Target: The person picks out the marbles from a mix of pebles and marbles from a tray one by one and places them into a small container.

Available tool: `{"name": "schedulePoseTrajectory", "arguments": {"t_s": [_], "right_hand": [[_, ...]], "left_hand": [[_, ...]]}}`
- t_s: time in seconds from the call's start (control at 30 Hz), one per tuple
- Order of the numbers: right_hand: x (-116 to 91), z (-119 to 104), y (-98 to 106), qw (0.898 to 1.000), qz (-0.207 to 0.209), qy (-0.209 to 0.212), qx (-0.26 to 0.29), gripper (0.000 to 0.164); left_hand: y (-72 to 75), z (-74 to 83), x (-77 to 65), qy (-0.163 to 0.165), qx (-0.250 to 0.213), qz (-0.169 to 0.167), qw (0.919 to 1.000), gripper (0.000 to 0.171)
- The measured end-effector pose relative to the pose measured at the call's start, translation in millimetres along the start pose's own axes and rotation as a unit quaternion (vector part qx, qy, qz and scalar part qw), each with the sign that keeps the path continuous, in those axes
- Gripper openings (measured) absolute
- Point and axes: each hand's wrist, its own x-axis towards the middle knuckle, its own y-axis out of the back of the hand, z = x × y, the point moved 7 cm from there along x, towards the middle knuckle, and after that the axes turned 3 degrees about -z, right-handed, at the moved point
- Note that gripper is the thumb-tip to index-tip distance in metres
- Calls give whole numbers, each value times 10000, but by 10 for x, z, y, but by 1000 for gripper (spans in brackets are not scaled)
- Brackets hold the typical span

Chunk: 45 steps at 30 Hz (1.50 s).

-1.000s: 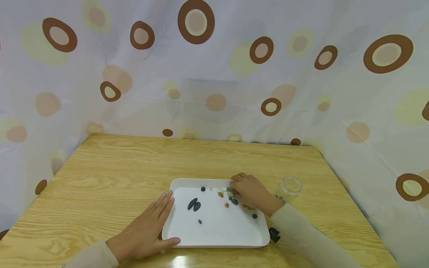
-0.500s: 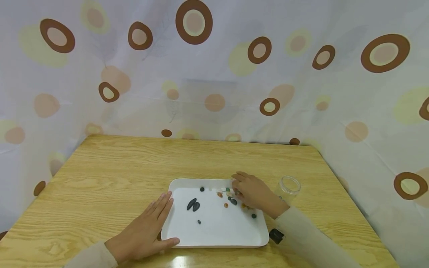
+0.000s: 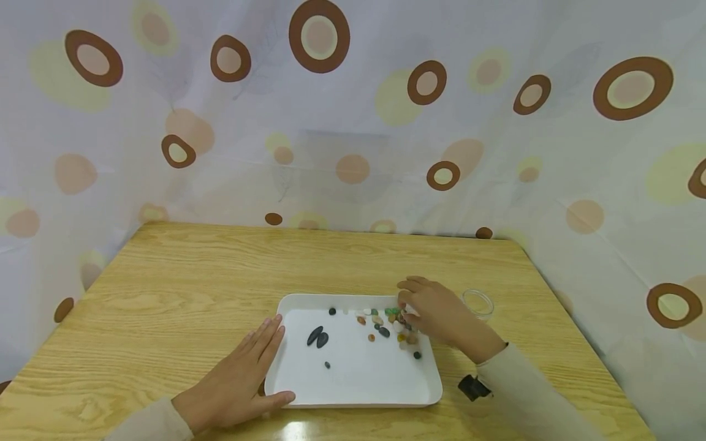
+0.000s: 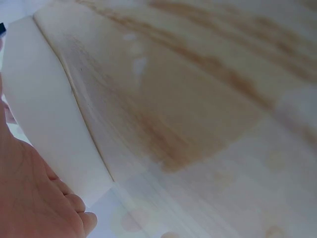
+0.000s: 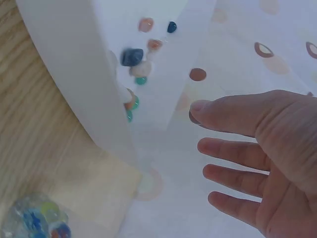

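My left hand (image 3: pixel 237 373) lies with fingers straight along the left rim of a white tray (image 3: pixel 375 386), thumb at its front left corner. In the left wrist view, the palm (image 4: pixel 34 198) is beside the tray's outer wall. My right hand (image 3: pixel 441 312) is over the tray's back right corner. In the right wrist view, thumb and hidden index finger pinch a small dark stone (image 5: pixel 193 118), mostly covered by the thumb. Below it, several coloured stones (image 3: pixel 401 327) cluster at the tray's right. Dark oval pebbles (image 3: pixel 322 339) lie at its left.
A clear jar (image 3: pixel 478 302) stands right of the tray, partly behind the right hand; coloured pieces (image 5: pixel 37 220) show inside it. A black wrist device (image 3: pixel 473 388) hangs at the right sleeve. Patterned sheeting (image 3: pixel 353 110) stands around the wooden table (image 3: pixel 220 263).
My right hand has lifted off the stones and moved right toward the jar, uncovering more of the stone cluster. The left hand stays on the tray's rim.
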Motion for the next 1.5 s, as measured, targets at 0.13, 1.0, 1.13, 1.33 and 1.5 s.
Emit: {"name": "schedulePoseTrajectory", "arguments": {"t_s": [0.13,1.0,1.13,1.33,1.5], "right_hand": [[-82,66,121,10000,54,-74,11,14],[-716,721,509,9901,840,-1045,410,11],[-773,768,502,9904,848,-1034,349,11],[-819,806,464,9909,796,-1040,324,12],[-837,812,441,9901,782,-1101,387,13]], "left_hand": [[-3,-4,2,-2,6,8,10000,100],[7,-3,2,77,-13,-24,10000,100],[8,2,0,33,55,50,10000,100],[12,6,-2,-1,69,76,9999,100],[5,1,-3,28,-21,9,10000,100]]}}
